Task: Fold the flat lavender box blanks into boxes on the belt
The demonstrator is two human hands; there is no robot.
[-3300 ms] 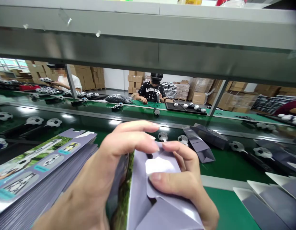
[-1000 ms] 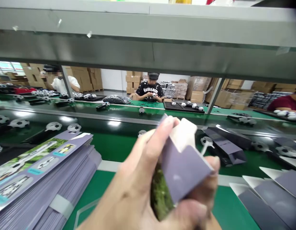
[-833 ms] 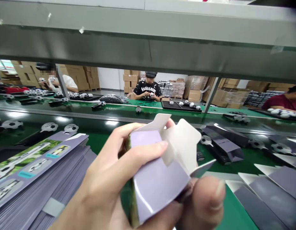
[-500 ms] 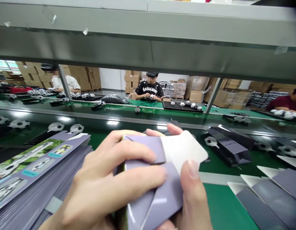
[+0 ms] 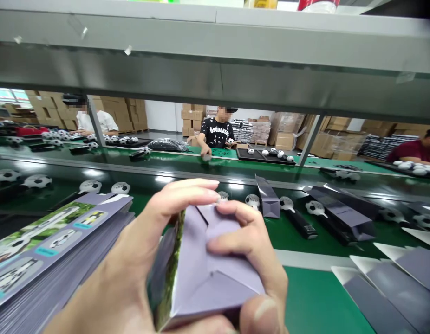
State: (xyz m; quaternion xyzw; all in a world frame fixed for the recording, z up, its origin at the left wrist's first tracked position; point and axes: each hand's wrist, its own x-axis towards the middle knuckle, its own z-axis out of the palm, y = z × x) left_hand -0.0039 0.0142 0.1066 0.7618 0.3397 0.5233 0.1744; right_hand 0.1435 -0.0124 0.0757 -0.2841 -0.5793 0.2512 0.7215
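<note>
Between my two hands is a purple cardboard box (image 5: 197, 278), its end turned toward me with the flaps folded flat and interlocked. My left hand (image 5: 131, 250) wraps round its left side, fingers over the far edge and thumb low in front. My right hand (image 5: 260, 250) grips the right side, with bent fingers pressing on the flaps and the thumb at the near edge. To the left lies a tall stack of flat printed cartons (image 5: 61, 241) with football pictures. More purple cartons (image 5: 385, 283) lie fanned out on the right.
Beyond my hands, a green conveyor belt (image 5: 148, 178) carries black-handled football toys (image 5: 298, 218) and purple boxes (image 5: 340, 208). A grey shelf beam (image 5: 215, 37) crosses overhead. Across the line, a person in a black shirt (image 5: 217, 132) works near a black tray (image 5: 265, 155); other people sit either side.
The white flap that stuck out is now tucked in, and the box end is closed. My right fingers have moved onto the flaps. The person opposite has reached forward to the belt.
</note>
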